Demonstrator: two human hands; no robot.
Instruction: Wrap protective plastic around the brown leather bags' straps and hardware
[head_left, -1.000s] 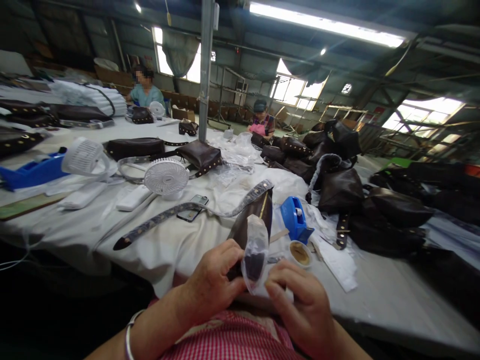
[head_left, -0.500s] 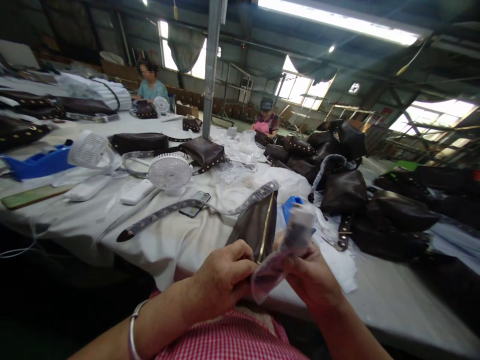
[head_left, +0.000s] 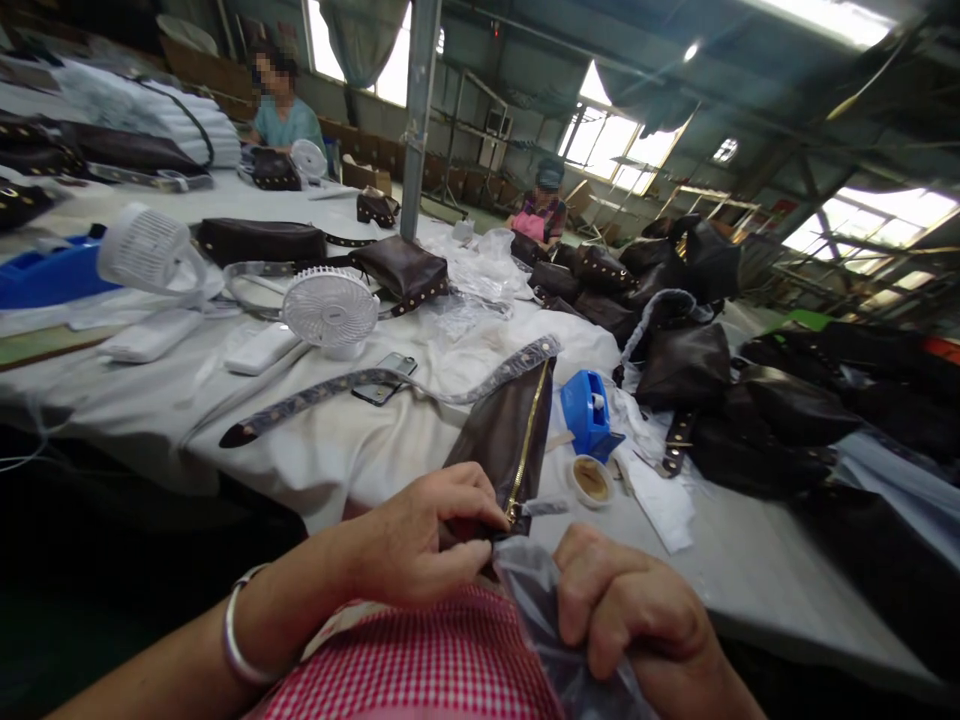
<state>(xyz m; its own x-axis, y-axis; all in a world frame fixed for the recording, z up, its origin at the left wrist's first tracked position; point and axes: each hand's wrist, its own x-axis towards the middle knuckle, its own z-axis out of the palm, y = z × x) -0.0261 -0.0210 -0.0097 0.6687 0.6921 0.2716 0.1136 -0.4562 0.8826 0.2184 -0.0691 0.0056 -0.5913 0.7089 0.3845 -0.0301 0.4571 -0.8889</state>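
Observation:
A dark brown leather bag [head_left: 487, 440] with a gold zipper [head_left: 531, 430] lies at the table edge in front of me. My left hand [head_left: 442, 535] is closed at the bag's near end, thumb and fingers pinching beside the zipper pull. Curled fingers of my right hand [head_left: 637, 600] grip a clear plastic sleeve [head_left: 529, 590], which hangs over my checked apron. Its upper end reaches close to my left fingertips; whether they also touch it, I cannot tell. A patterned strap [head_left: 360, 380], wrapped in film, runs left from the bag's top.
Right of the bag stand a blue tape dispenser [head_left: 589, 415] and a tape roll [head_left: 592, 480]. A phone [head_left: 384, 380] lies under the strap. White fans [head_left: 330, 308] stand at left. Brown bags [head_left: 686, 365] are heaped at right. Two people sit across the table beyond a metal post [head_left: 418, 130].
My right hand has moved down and right, drawing the plastic sleeve lower and uncovering the dispenser and tape roll. My left hand stays by the zipper end. The view has tilted slightly.

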